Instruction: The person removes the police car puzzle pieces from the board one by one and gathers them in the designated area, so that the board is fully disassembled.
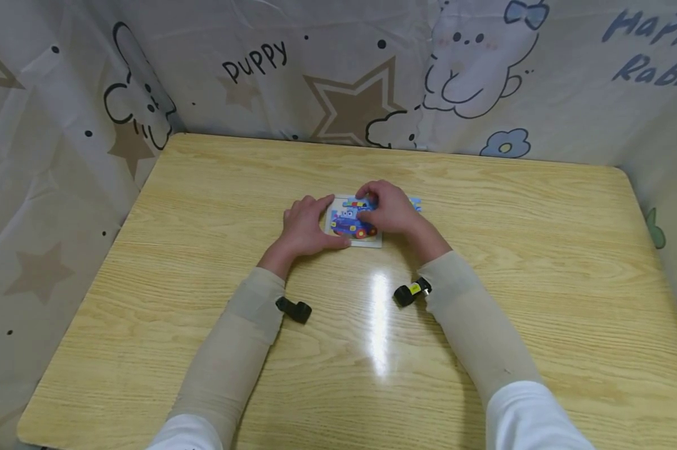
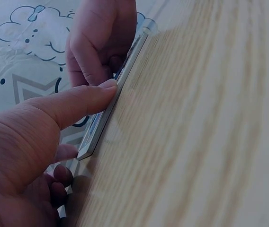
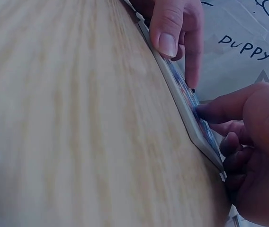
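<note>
A small jigsaw puzzle board [image 1: 375,242] with a pale rim and a blue cartoon car with red wheels lies flat on the table. My left hand [image 1: 306,229] holds it from the left, thumb on the near edge and forefinger at the far left corner; in the left wrist view the thumb presses the rim. Over the right half of the picture, my right hand [image 1: 393,209] has its fingers bent, thumb and forefinger pinching a blue puzzle piece against the board. That piece is mostly hidden by the fingers. More blue puzzle pieces [image 1: 416,204] show just beyond the right hand.
The wooden table [image 1: 203,206] spreads wide around the board. Behind it hangs a pale cloth [image 1: 203,106] printed with stars and cartoon animals. Each forearm carries a small black wrist camera, a left one [image 1: 294,309] and a right one [image 1: 411,292].
</note>
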`<state>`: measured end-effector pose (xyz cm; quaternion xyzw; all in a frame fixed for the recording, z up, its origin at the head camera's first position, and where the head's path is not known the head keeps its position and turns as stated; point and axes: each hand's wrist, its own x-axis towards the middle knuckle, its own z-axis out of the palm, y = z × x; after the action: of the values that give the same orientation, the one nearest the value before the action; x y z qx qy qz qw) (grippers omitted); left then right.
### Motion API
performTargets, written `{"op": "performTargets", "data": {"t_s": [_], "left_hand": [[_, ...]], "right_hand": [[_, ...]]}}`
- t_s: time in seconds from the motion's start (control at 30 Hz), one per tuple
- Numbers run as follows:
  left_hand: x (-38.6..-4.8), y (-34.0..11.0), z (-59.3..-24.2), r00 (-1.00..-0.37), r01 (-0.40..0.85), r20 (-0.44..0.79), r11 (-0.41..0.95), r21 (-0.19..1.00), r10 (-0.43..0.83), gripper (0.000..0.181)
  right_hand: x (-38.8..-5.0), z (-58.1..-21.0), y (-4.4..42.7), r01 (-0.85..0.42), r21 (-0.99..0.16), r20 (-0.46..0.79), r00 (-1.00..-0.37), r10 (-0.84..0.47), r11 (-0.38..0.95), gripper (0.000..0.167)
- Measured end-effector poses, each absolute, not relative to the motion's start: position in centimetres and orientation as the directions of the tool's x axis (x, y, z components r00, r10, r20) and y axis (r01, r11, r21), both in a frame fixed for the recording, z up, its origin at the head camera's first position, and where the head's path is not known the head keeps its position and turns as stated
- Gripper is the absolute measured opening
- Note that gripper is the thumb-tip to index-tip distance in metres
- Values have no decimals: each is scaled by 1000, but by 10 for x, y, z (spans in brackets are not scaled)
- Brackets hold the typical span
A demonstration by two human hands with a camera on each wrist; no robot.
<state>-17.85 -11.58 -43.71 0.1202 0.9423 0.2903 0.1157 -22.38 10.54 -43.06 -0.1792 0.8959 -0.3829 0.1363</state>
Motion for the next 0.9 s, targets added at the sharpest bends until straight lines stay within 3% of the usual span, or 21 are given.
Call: {"op": "performTargets", "data": {"t_s": [0.9], "left_hand": [[-177,-116,-435,-946,157,-142,796,584,291,105]], "right_hand": [[-223,-428,104,-234,-722,-144,-870,-472,651,32]]}}
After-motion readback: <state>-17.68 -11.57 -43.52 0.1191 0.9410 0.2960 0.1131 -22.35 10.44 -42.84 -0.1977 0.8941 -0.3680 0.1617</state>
